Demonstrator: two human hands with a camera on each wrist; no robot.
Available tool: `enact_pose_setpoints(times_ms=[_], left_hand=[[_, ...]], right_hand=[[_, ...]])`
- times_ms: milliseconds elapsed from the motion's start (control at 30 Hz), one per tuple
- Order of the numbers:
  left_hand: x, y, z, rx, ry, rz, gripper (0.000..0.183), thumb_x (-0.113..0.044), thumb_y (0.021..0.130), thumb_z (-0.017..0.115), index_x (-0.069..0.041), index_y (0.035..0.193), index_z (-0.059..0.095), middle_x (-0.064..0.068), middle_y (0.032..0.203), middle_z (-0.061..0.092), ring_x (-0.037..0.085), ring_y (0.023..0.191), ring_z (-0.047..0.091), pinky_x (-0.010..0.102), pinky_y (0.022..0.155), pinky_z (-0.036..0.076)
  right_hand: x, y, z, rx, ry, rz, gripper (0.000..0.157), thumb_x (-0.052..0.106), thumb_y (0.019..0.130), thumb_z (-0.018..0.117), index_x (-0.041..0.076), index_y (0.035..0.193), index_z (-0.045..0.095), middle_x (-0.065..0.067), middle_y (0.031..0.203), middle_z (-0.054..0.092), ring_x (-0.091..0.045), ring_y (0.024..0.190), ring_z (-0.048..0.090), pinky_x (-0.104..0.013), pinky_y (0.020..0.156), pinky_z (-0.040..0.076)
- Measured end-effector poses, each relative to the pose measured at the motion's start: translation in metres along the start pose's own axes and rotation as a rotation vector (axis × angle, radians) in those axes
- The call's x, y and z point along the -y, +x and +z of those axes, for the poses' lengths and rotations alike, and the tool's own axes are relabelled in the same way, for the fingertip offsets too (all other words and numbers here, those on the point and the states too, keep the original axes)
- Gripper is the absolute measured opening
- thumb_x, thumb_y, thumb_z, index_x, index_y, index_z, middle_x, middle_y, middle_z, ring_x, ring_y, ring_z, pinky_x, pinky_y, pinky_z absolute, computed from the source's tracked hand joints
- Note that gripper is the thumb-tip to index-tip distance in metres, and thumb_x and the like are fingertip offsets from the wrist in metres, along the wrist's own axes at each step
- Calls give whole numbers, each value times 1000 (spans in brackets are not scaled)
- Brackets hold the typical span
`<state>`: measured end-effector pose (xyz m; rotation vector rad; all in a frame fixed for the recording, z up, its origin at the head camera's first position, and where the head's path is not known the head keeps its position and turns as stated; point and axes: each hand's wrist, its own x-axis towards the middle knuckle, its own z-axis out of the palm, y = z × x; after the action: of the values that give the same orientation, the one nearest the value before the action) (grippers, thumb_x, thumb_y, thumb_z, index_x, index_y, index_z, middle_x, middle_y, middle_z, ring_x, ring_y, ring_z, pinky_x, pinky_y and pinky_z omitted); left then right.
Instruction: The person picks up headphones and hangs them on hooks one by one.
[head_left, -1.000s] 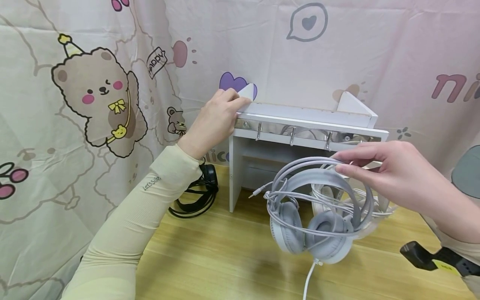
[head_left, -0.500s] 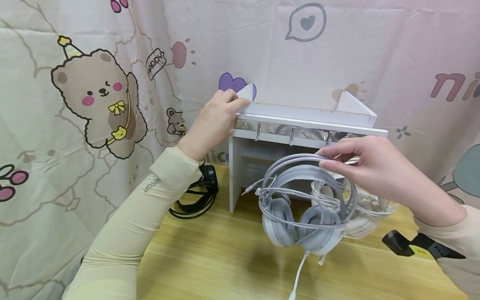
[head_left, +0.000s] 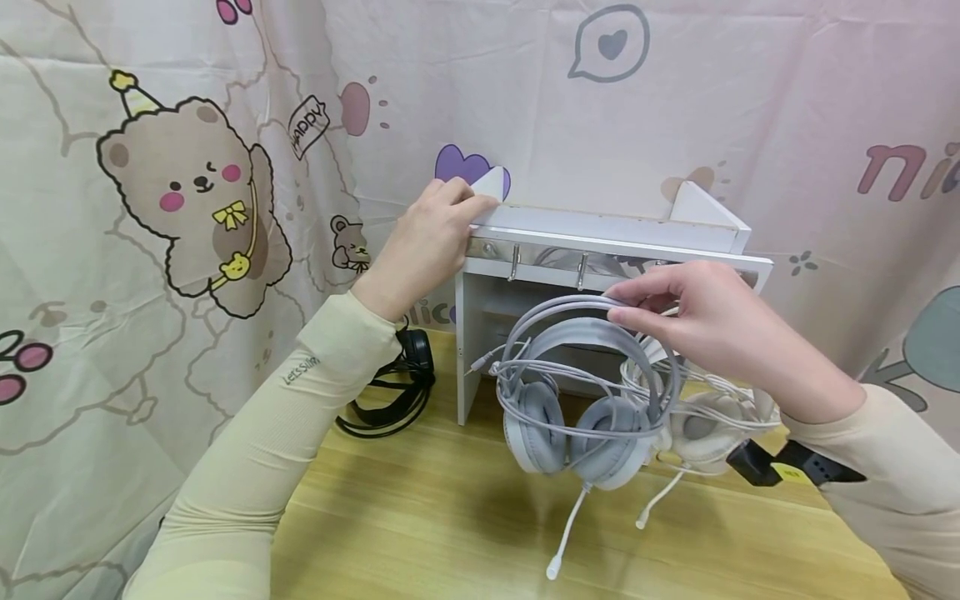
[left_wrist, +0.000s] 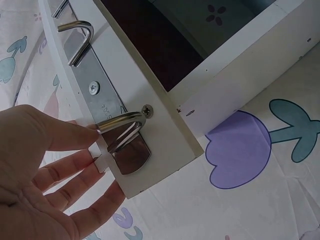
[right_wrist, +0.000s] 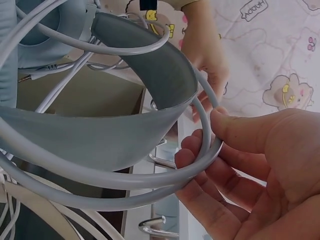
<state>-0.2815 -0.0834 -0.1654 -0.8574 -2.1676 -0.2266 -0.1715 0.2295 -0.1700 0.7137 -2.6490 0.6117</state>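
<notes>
A white headset [head_left: 531,417] with grey ear pads and a coiled cable hangs from my right hand [head_left: 697,312]. Thumb and fingers pinch the thin double tubes of its headband [right_wrist: 145,180] in the right wrist view. It is in front of a small white shelf [head_left: 600,225] with metal hooks [head_left: 582,271] along its front. My left hand [head_left: 427,242] holds the shelf's left end. In the left wrist view, its thumb lies against the end hook [left_wrist: 122,122] and the other fingers reach behind the board.
Behind the right hand is a second white headset [head_left: 705,429] with bundled cable; its support is hidden. Black headphones [head_left: 416,358] with coiled cable are left of the shelf. Everything is on a wooden table [head_left: 405,517], with a printed curtain [head_left: 480,75] behind.
The right hand has carried the headset leftward and slightly up, in front of the middle hooks. Its microphone now shows fully, as does more of the second headset. The left hand has stayed put.
</notes>
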Motion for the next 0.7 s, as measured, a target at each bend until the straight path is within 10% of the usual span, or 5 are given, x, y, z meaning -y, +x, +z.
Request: enact_pose_setpoints(times_ms=[700], left_hand=[[0,-1,-1,-3,-6,-1,46,11,94,64,-8,135,71,18,118,67,38,108,60,46,94,58]], right_hand=[[-4,38,18,1,-37,41,28,31,100,77,15,123,83,-6,107,84,-16,86,73,-36,81,52]])
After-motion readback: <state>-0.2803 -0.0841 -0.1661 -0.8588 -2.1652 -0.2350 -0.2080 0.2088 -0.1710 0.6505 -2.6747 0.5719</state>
